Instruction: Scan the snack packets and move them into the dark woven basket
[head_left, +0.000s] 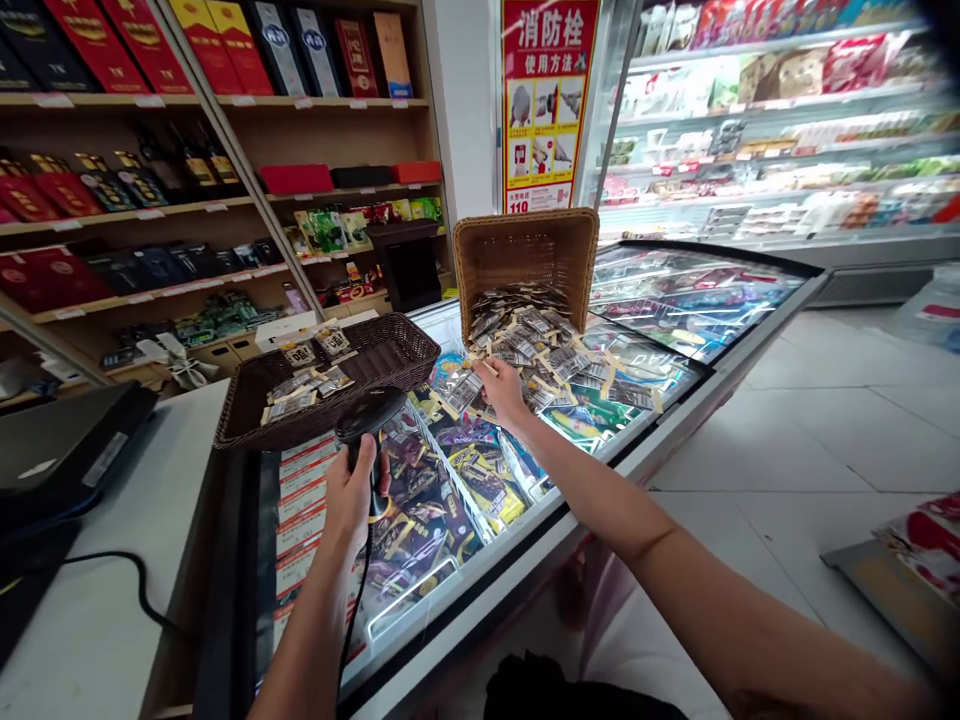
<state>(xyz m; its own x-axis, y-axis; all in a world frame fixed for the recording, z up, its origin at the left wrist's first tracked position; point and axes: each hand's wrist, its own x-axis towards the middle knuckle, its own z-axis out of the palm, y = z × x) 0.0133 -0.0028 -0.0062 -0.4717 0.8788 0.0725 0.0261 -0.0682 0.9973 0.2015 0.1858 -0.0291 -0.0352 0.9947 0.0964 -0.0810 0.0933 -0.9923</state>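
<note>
My left hand grips the handle of a black barcode scanner, held upright above the glass lid of a chest freezer. My right hand reaches forward into a heap of small snack packets spilled on the lid, its fingers pinching one packet at the heap's near edge. The heap pours out of a light wicker basket tipped on its side. To the left a dark wicker basket holds a few of the same packets.
A white counter with a black device and a cable lies to the left. Wooden shelves of boxed goods stand behind. A refrigerated display and a red notice are at the back right. Tiled floor spreads to the right.
</note>
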